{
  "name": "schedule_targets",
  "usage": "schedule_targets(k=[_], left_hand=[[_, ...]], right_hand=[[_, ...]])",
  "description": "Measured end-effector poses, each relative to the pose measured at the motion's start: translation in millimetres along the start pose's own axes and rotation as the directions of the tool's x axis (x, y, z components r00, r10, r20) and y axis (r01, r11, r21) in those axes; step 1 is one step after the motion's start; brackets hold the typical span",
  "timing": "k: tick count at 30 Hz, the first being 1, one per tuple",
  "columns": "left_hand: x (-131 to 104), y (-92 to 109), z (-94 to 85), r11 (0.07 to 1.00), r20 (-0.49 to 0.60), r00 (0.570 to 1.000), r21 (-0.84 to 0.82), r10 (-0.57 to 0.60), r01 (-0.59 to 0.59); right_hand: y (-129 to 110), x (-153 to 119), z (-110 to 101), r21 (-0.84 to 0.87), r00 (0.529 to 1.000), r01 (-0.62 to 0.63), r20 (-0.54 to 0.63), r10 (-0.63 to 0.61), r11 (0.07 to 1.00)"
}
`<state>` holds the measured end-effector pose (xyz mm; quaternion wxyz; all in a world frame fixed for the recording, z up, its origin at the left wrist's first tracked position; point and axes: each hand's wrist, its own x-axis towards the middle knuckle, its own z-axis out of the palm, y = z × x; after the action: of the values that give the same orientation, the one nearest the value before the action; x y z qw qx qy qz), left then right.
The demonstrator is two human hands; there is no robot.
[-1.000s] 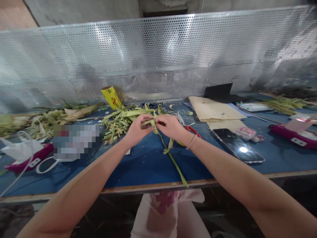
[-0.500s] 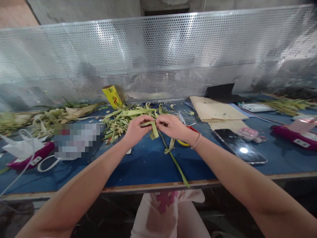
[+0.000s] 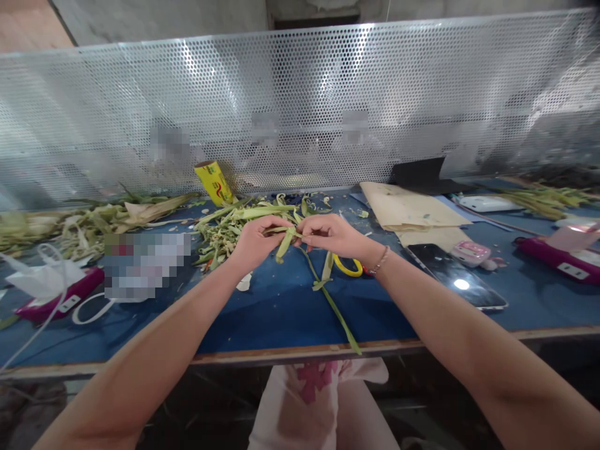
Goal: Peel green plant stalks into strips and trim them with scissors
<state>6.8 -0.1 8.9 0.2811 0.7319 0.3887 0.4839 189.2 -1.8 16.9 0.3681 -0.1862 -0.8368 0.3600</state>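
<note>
Over the blue table, my left hand point(image 3: 261, 244) and my right hand point(image 3: 330, 236) are close together, fingertips pinching a pale green leaf strip point(image 3: 284, 242). The strip is folded across itself between them, one end hanging down. A long thin green stem point(image 3: 338, 314) with a small side leaf point(image 3: 327, 269) runs from below my right hand to the table's front edge; whether it joins the strip I cannot tell. Beside my right wrist lies a yellow scissors handle point(image 3: 349, 269), the rest partly covered. Behind my left hand is a heap of cut green leaves point(image 3: 234, 224).
A yellow tube point(image 3: 214, 182) leans near the perforated metal screen point(image 3: 309, 94). To the right lie brown paper point(image 3: 407, 206), a phone point(image 3: 452, 275), a pink case point(image 3: 470, 252) and a purple power strip point(image 3: 553, 257). Dry leaves point(image 3: 100, 225) and another purple strip point(image 3: 60, 294) are at left.
The leaf strip has been turned and folded, and its hanging end now points down to the left. My right hand has shifted slightly, showing more of the yellow handle.
</note>
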Motion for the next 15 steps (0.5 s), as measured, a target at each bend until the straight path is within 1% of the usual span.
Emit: schedule_targets(k=[2, 4, 5, 7, 9, 10, 12, 15], left_hand=[[0.0, -0.5, -0.5, 1.000, -0.002, 1.000, 0.027, 0.003, -0.003], [-0.2, -0.4, -1.0, 0.998, -0.006, 1.000, 0.056, 0.006, -0.005], [-0.4, -0.3, -1.0, 0.998, -0.012, 1.000, 0.066, 0.008, -0.007], [-1.3, -0.1, -0.4, 0.996, -0.033, 0.999, 0.091, 0.024, -0.021], [-2.8, -0.1, 1.1, 0.989, -0.057, 0.996, 0.136, 0.064, -0.056], [-3.7, -0.1, 2.0, 0.985, -0.068, 0.994, 0.158, 0.084, -0.072], [-5.2, -0.1, 3.8, 0.981, -0.091, 0.991, 0.177, 0.097, -0.080], [-6.1, -0.3, 4.7, 0.985, -0.101, 0.993, 0.164, 0.068, -0.051]], right_hand=[[1.2, -0.1, -1.9, -0.003, 1.000, -0.004, 0.030, 0.004, 1.000], [3.4, 0.5, -2.3, -0.051, 0.999, -0.005, 0.043, 0.007, 0.999], [4.7, 1.2, -1.7, -0.105, 1.000, 0.000, 0.026, 0.003, 0.994], [7.5, 2.8, 1.3, -0.275, 0.998, 0.005, -0.058, -0.022, 0.961], [9.8, 4.5, 5.4, -0.446, 0.988, -0.007, -0.141, -0.063, 0.895], [10.7, 5.2, 7.4, -0.506, 0.983, -0.011, -0.162, -0.083, 0.862], [12.0, 6.2, 10.3, -0.572, 0.978, 0.008, -0.165, -0.124, 0.820], [12.7, 6.6, 11.2, -0.598, 0.971, 0.060, -0.149, -0.184, 0.799]])
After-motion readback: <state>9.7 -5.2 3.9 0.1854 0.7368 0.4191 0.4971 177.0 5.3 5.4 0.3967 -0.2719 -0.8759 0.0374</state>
